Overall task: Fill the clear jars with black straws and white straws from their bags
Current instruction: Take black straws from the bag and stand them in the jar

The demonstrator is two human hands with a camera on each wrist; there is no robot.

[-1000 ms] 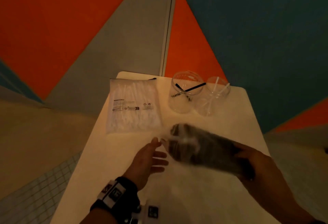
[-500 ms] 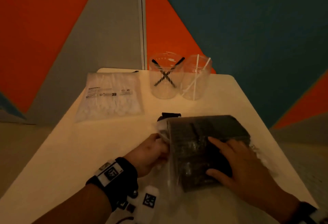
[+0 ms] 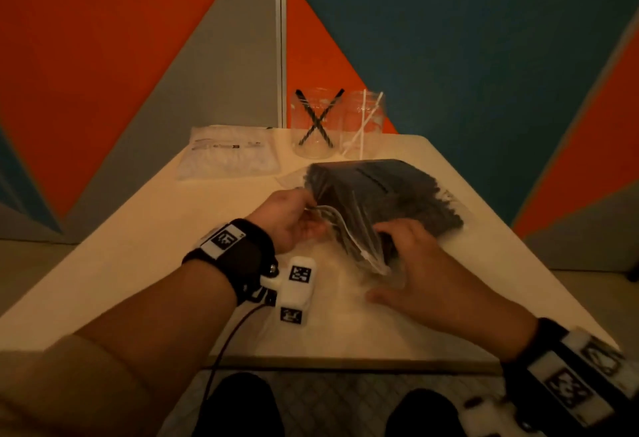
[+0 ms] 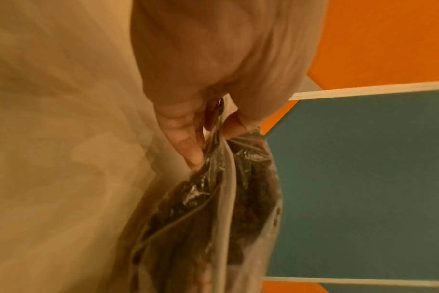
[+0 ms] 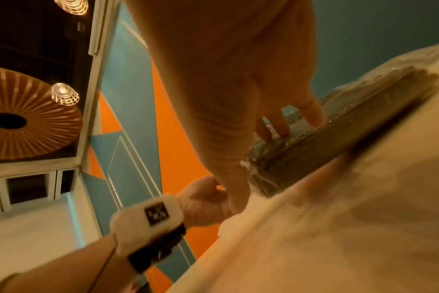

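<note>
A clear bag of black straws (image 3: 390, 191) lies in the middle of the table (image 3: 138, 246), its zip mouth toward me. My left hand (image 3: 309, 211) pinches one lip of that mouth, thumb and fingers closed on the plastic (image 4: 218, 123). My right hand (image 3: 408, 256) lies spread over the bag's near right corner, with its fingertips (image 5: 278, 130) on top and its thumb stretched out beside the mouth. At the back stand two clear jars. The left jar (image 3: 316, 146) holds two crossed black straws, the right jar (image 3: 371, 115) a few white ones. A bag of white straws (image 3: 230, 160) lies flat at the back left.
The table's near edge (image 3: 345, 364) is just below my wrists, and its right edge runs close to the black bag. A wall of orange, grey and teal panels (image 3: 449, 39) stands directly behind the jars. Tiled floor shows beneath the table.
The black-straw bag, first carried in my right hand, now lies on the table. My left hand has taken hold of its mouth. My right hand has slid back to the near corner.
</note>
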